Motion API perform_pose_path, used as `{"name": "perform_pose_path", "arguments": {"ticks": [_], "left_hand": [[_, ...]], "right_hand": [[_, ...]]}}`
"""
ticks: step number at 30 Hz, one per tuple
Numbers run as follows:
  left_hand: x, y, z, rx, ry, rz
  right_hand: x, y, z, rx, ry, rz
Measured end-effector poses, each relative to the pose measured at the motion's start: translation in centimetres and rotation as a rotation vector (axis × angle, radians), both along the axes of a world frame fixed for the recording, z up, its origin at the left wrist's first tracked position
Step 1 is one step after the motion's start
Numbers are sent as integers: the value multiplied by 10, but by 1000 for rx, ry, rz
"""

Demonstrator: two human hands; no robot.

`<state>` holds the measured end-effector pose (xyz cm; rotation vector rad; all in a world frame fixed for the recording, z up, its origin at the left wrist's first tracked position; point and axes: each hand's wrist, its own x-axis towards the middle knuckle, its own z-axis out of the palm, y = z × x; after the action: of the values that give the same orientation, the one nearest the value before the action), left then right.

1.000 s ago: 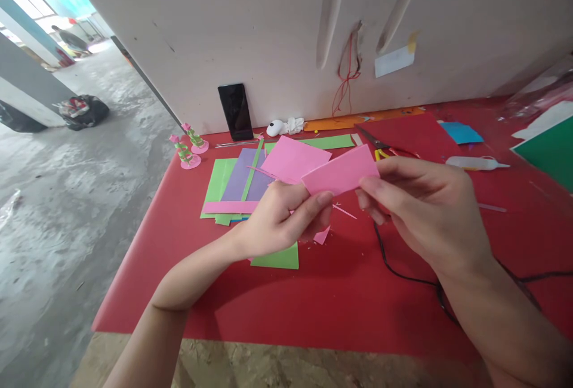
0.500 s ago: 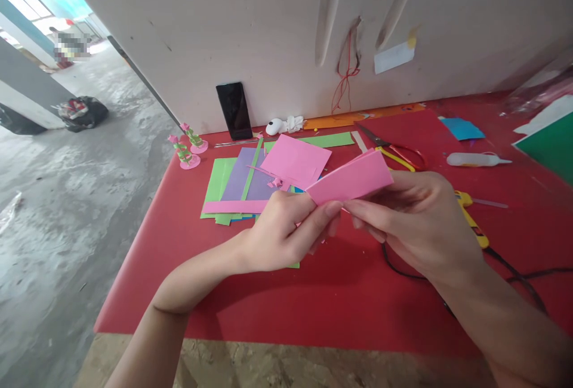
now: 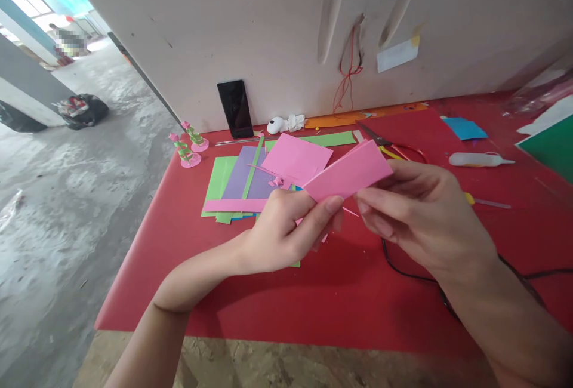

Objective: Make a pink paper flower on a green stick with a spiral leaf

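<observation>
A folded piece of pink paper [image 3: 348, 171] is held up over the red table, its layers slightly parted along the top edge. My left hand [image 3: 295, 227] pinches its lower left part, thumb in front and fingers behind. My right hand [image 3: 412, 212] is closed on its right end, with the thumb along the lower edge; the fingers behind the paper are partly hidden. Beyond the hands lie a square of pink paper [image 3: 298, 158], a purple sheet [image 3: 237, 176], green sheets [image 3: 215, 182] and a pink strip [image 3: 235, 205]. Small pink paper scraps [image 3: 278, 182] rest on the pile.
Scissors [image 3: 409, 152], a glue bottle [image 3: 477, 160] and a partly hidden yellow glue gun [image 3: 469, 198] with a black cable lie at the right. Two small paper flowers [image 3: 190, 160] stand at the left edge. A phone [image 3: 236, 108] leans against the wall behind the table.
The folded pink paper has tipped so more of its broad face shows. My right thumb has shifted slightly right and up, away from my left thumb.
</observation>
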<state>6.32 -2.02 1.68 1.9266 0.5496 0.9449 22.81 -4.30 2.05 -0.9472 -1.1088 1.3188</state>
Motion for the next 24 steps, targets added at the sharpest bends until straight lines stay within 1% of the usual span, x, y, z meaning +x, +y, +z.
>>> {"name": "perform_pose_path", "arguments": {"ticks": [2,4,9,15,20,22,24], "left_hand": [[1,1,-2,18,-14,11],[1,1,-3,38,-22,12],[1,-1,-2,98,4,-6],[1,-2,-1,62,26,0],[1,-2,-3,38,27,18],[1,-1,-3,5,9,29],[2,0,-4,-12,-7,40]], "right_hand": [[-2,-1,-3,1,-5,59],[-3,-2,-5,-5,4,71],[-7,-4,-3,-46,58,-16],[-10,-2,0,-109,123,-15],[-4,5,-2,-105,154,-98],[-4,6,-2,-112,154,-85],[-6,4,-2,-120,146,-35]]}}
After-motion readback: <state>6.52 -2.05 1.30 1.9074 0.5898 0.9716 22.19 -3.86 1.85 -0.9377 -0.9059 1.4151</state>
